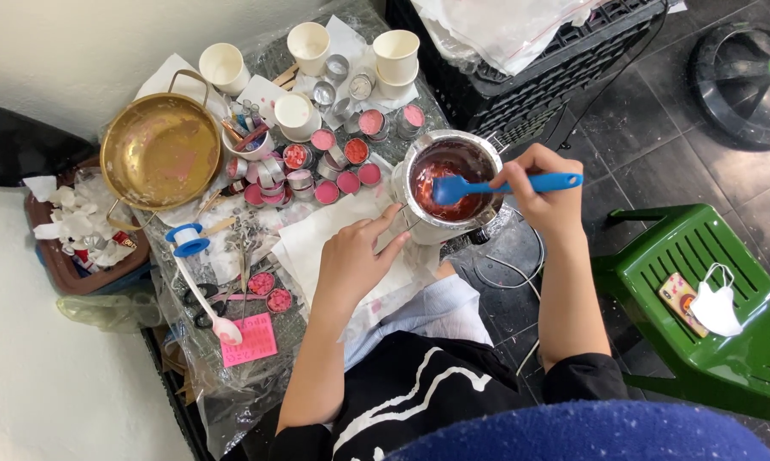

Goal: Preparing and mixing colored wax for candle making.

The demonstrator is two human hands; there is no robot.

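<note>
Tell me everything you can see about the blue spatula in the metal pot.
The blue spatula looks like one piece of smooth silicone or plastic, with a flat rounded blade and a straight handle. It lies almost level across the round metal pot, blade dipped in the dark red mixture inside. The right hand grips the handle, whose end juts past the fingers. The left hand touches the pot's side, not the spatula.

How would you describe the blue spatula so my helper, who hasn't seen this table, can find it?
Start at the big brass pan on the cluttered table, then look right to the steel pot of red wax. The spatula lies across its mouth, held by the right hand; it is the only bright blue tool there.
</note>
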